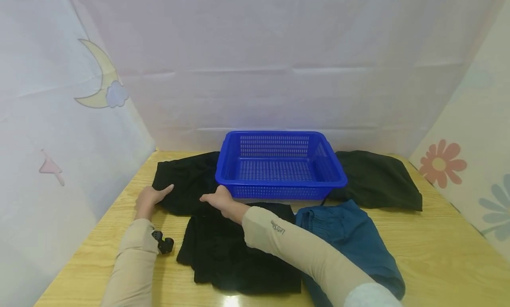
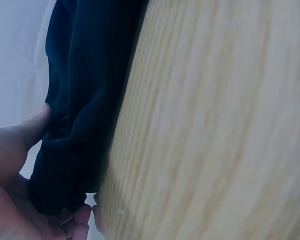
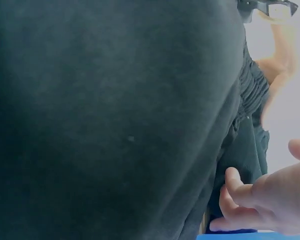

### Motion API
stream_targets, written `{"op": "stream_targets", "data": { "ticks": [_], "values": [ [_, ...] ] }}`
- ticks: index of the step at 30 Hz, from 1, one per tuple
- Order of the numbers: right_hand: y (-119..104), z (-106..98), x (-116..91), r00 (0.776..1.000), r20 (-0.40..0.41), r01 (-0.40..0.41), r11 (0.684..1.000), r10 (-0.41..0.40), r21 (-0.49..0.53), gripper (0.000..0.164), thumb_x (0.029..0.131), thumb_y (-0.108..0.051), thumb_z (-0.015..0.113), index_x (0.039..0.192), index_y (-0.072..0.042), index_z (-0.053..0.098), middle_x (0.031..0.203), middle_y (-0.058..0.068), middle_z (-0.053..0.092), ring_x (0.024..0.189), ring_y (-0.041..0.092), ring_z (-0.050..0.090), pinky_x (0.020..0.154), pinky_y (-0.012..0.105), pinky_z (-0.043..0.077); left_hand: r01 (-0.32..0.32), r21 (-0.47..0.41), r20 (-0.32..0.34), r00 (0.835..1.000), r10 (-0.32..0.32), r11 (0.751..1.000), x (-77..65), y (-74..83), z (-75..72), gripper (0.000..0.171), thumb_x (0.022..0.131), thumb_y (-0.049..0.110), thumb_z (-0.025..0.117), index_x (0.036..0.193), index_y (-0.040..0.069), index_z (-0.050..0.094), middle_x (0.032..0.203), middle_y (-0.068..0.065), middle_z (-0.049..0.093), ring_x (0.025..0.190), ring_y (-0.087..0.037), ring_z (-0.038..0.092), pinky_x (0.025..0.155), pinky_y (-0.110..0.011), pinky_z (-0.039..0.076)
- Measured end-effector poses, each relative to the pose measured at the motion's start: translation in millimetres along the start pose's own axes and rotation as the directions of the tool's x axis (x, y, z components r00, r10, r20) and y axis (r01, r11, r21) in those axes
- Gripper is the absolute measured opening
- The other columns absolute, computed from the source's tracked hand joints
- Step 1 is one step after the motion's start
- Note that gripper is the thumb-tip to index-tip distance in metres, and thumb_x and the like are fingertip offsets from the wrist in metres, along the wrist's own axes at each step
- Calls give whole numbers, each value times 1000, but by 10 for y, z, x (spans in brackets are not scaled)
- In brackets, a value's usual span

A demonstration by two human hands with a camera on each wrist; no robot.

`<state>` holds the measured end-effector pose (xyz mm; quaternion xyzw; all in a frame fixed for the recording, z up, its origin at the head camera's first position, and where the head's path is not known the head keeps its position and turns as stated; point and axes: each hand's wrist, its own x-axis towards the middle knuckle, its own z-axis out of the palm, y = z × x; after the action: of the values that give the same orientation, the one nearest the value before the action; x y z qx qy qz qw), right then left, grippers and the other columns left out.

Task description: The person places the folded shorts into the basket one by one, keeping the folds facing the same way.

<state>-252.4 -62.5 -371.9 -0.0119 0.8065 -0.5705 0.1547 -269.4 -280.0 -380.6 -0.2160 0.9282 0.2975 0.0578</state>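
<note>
Garment (image 1: 183, 178) partly hidden, left fingers (image 2: 83, 214) partly covered

From above and behind the left hand (image 1: 149, 200) and right hand (image 1: 223, 200), the head view looks forward and down. The left wrist camera (image 1: 163, 243) looks along that hand, close up, tilted sideways; the right wrist view, also near, shares both hands with the head view.

I get even light in the head view with glare low on the tabletop (image 1: 231, 301), a bluish left-wrist view muting the dark garment (image 2: 90, 90), and right-wrist whites burning out.
</note>
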Motion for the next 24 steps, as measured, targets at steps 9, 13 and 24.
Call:
{"op": "stream_targets", "data": {
  "ticks": [9, 13, 24],
  "values": [
    [19, -13, 17, 996, 3, -84, 994, 84, 66, 57, 84, -17, 60, 129, 8, 35, 121, 18, 46, 99, 31, 52, 87, 43, 41, 38, -60, -65, 997, -42, 998, 21, -41, 38, 79, 86, 53, 44, 123, -17, 38, 118, -34, 42, 96, -43, 47, 76, -50, 39],
    [35, 12, 26, 997, -15, -76, 994, 78, 84, 57, 84, -16, 59, 129, 8, 34, 127, 19, 42, 112, 33, 43, 92, 44, 37, 20, -114, -126, 991, -35, 993, 22, -43, 58, 75, 84, 46, 51, 120, -18, 41, 115, -34, 45, 96, -44, 48, 76, -48, 42],
    [66, 52, 52, 997, -41, -65, 989, 71, 132, 61, 89, -20, 53, 136, 7, 26, 140, 20, 27, 126, 34, 26, 98, 45, 28, -17, -649, -131, 987, -91, 761, 70, -36, 108, 58, 78, 22, 64, 117, -12, 38, 131, -27, 29, 119, -38, 31, 96, -46, 30]
  ]
}}
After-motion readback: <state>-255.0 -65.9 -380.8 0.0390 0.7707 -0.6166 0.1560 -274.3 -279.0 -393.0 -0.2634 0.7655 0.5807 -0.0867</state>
